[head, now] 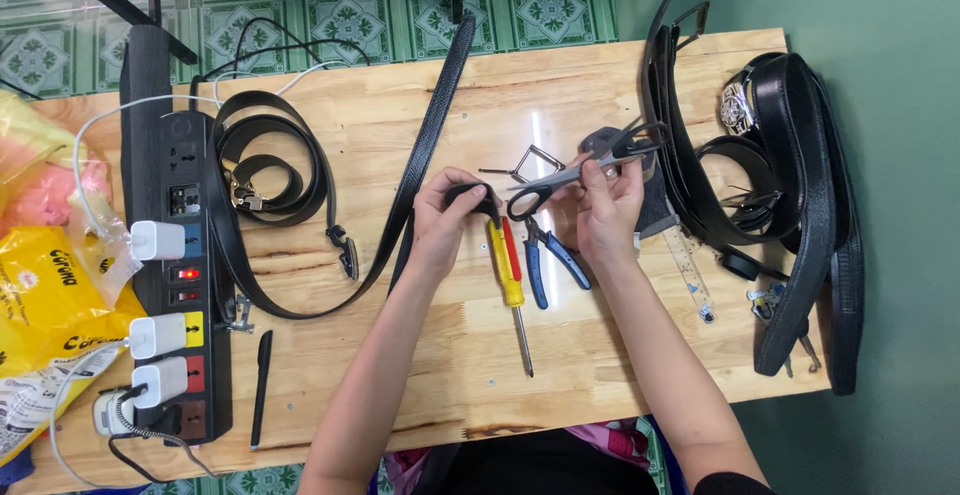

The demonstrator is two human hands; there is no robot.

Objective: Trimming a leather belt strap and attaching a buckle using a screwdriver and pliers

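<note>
Overhead, the wooden table (420, 355) fills the view, with green patterned floor tiles (350, 15) beyond its far edge. At the left edge lies a black power strip (180, 255) with white chargers (158, 240) plugged in, and a yellow plastic bag (45, 295) beside it. A pile of black belts (800, 195) occupies the right end, with a wristwatch (737, 107) on top of it. A coiled belt (265, 170) lies left of centre. One long black belt (425, 145) runs from the far edge toward me; my left hand (445, 217) is closed around its folded near end (470, 193), pinching it between thumb and fingers just above the table. My right hand (608, 205) is curled around black-handled scissors (575, 177), gripping them by the blades, the handles pointing toward the belt end and almost touching it. Under my hands lie a yellow and red screwdriver (510, 275) and blue-handled pliers (550, 250), side by side. A clear ruler (690, 270) lies right of my right wrist. A black pen (262, 380) lies near the front left edge, close to the power strip.
</note>
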